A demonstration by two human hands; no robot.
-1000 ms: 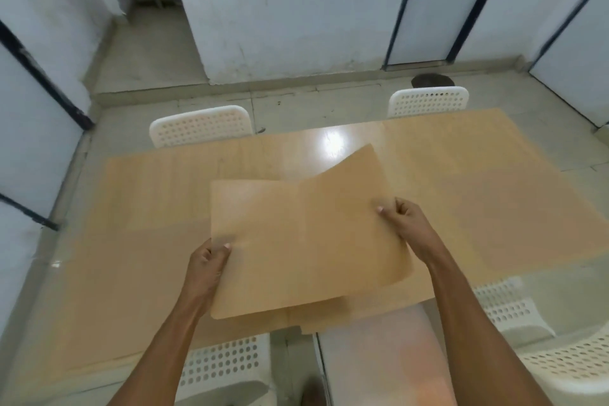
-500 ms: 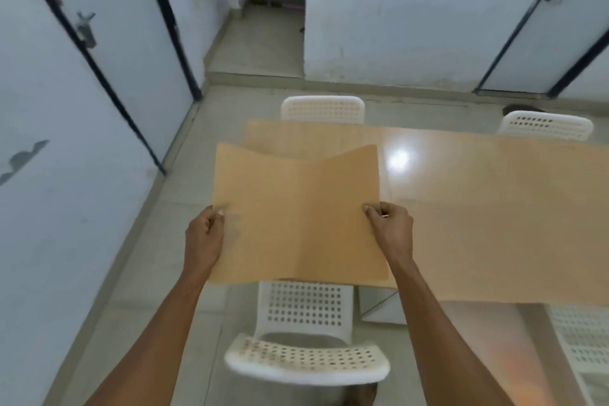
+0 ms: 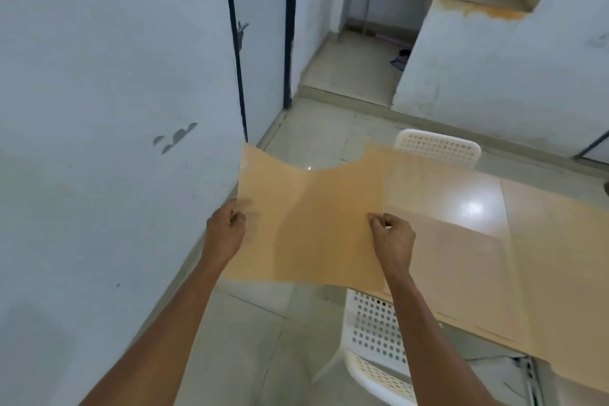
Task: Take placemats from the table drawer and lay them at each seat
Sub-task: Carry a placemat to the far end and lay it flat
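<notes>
the pale blue-white wall fills the left half of the view, with a door framed by dark strips set in it. the tiled floor runs along the wall and back into a passage behind a low partition wall.

the wooden surface comes in from the right, glossy, with a bright glare spot on it. tan placemats already lie flat on it: one at the near edge, just right of the person's right wrist, and a second further right, running out of view. two white perforated plastic chairs stand at the surface, one at the far side and one at the near side, its backrest under the surface edge.

a tan placemat is held up in the air over the left end of the surface and the floor beside it, clear of the surface. it sags in the middle, its top edge dipping in a curve, and its left upper corner shows a fine dotted texture.

the left hand grips the placemat's left edge, fingers curled and pinching it. the right hand pinches the right edge, fingers pressed together on the sheet. both forearms reach up from the bottom of the view.
</notes>
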